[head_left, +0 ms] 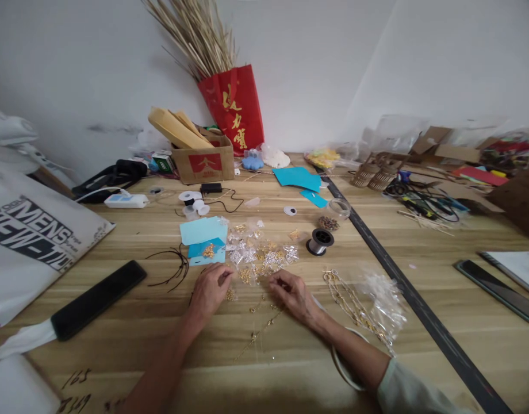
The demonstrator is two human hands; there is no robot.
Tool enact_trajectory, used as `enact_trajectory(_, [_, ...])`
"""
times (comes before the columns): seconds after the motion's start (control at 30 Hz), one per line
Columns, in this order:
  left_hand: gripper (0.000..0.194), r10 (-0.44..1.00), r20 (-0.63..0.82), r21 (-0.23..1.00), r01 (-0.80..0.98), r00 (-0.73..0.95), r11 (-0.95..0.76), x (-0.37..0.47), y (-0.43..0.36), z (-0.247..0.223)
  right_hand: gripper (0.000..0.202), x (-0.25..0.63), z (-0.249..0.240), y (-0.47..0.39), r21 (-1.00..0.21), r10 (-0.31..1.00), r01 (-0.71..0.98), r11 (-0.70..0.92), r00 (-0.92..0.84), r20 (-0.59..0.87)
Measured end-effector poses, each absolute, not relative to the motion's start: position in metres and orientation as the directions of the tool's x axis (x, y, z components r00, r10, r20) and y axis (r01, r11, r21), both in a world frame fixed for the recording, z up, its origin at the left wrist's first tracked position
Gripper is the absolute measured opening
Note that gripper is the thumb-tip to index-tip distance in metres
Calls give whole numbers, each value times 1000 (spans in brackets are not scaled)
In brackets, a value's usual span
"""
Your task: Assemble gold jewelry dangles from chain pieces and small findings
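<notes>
My left hand (210,288) is closed in a pinch beside small bags of gold beads (245,276); whatever its fingertips hold is too small to make out. Opposite it, my right hand (291,294) is also closed, with fingers curled inward and their contents hidden. A thin gold beaded chain (255,336) lies on the table, its upper end running close under my right hand; I cannot tell if it is gripped. Just beyond the hands spread several small bags of silver and gold findings (268,257). Blue cards (207,248) carry a little heap of gold pieces.
A wire spool (319,242) stands beyond my right hand. Gold chains (351,302) and clear plastic bags (383,305) lie to the right. Black cord (173,267) and a black phone (99,299) are at left. Behind stand a cardboard box (204,164) and a red bag (236,115).
</notes>
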State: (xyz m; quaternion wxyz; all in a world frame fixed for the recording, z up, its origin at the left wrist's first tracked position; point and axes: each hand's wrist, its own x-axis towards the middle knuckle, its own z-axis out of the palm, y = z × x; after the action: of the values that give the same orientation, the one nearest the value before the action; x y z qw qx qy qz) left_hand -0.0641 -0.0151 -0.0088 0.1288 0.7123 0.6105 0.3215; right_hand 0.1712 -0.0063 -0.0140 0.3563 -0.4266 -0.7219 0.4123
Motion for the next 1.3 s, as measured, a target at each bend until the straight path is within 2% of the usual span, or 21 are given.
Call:
enact_trajectory(0.17, [12, 956, 287, 576, 788, 55, -218, -68, -14, -6, 15, 173, -18, -4, -915, 913, 306, 262, -386, 132])
enact_trajectory(0.5, [13, 970, 241, 678, 712, 17, -181, -77, -12, -2, 17, 174, -18, -2, -901, 896, 279, 333, -390, 210])
enact_trajectory(0.63, [11, 978, 201, 695, 696, 52, -180, -80, -12, -1, 15, 175, -20, -1, -898, 899, 274, 344, -371, 231])
enact_trajectory(0.93, [9, 967, 211, 628, 737, 146, -248, -65, -14, -2, 15, 176, -26, 3, -929, 922, 254, 269, -347, 172])
enact_trajectory(1.3, [10, 958, 208, 616, 734, 199, -286, -53, -17, -7, 17, 176, -24, 3, -934, 926, 274, 229, -358, 121])
